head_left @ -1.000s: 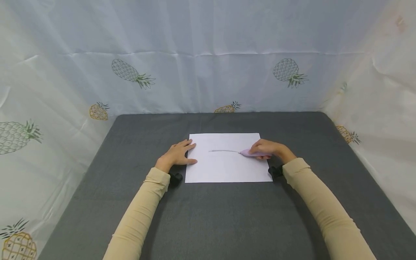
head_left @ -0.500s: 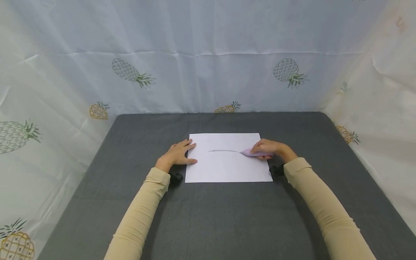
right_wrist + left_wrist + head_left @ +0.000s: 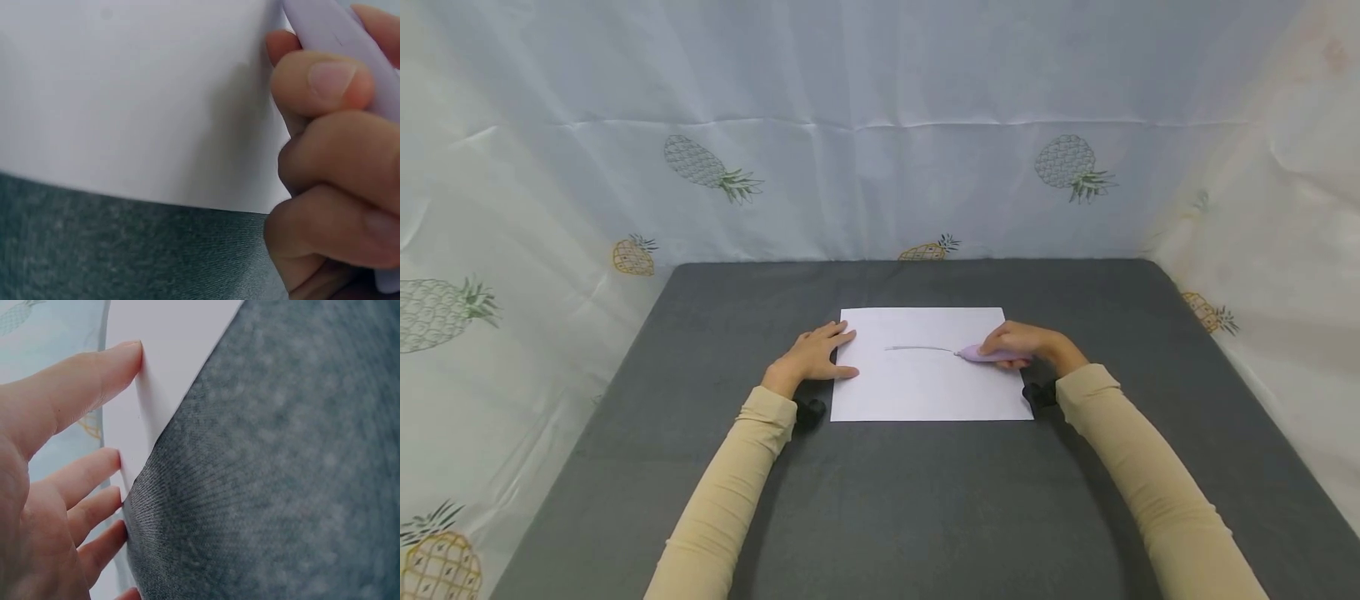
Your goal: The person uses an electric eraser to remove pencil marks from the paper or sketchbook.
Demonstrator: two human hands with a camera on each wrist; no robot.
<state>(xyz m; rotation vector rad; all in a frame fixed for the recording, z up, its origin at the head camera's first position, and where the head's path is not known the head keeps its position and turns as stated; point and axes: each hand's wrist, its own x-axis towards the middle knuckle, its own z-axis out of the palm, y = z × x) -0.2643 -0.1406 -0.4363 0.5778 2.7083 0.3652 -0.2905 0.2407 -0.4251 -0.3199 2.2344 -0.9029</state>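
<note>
A white sheet of paper [image 3: 917, 392] lies flat on the dark grey table. A thin, slightly curved dark line [image 3: 917, 347] runs across its upper middle, looking like a slit. My right hand [image 3: 1017, 340] grips a lilac utility knife [image 3: 988, 354] with curled fingers, its slim tip pointing left near the right end of the line. In the right wrist view the thumb and fingers wrap the lilac body; its tip is out of frame. My left hand [image 3: 811, 355] lies spread at the sheet's left edge, thumb and fingertips [image 3: 128, 359] on the paper.
The grey cloth-covered table [image 3: 880, 500] extends around the sheet on all sides. Behind and beside it hangs a pale curtain [image 3: 865, 192] printed with pineapples. Dark wrist devices [image 3: 1040, 394] sit under both beige sleeves [image 3: 730, 500].
My right hand and the knife have shifted slightly right, the tip moving a little off the line's end. My left hand has stayed on the paper. The head view has drifted slightly.
</note>
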